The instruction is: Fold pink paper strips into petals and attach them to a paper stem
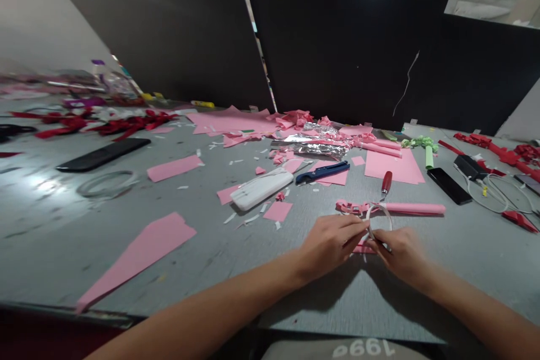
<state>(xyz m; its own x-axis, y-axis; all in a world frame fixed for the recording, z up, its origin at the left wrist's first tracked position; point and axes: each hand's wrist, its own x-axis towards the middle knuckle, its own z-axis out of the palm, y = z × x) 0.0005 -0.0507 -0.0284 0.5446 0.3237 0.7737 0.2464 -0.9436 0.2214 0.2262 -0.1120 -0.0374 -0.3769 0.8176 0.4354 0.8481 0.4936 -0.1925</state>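
My left hand (331,242) and my right hand (400,250) meet over the grey table (211,247), both with fingers pinched. Between them they hold a small white tape ring (378,215) and a bit of pink paper (363,248). Just beyond the hands lie a rolled pink paper tube (415,208) with a curled pink paper strip (350,206) at its left end, and a red-handled tool (385,183).
Pink paper scraps (139,250) and sheets (394,167) litter the table. A white case (261,188), blue cutter (323,172), crumpled foil (318,146), black phones (103,154) (449,185), charger with cable (485,180), green paper (424,146) and red paper pieces (502,152) lie around.
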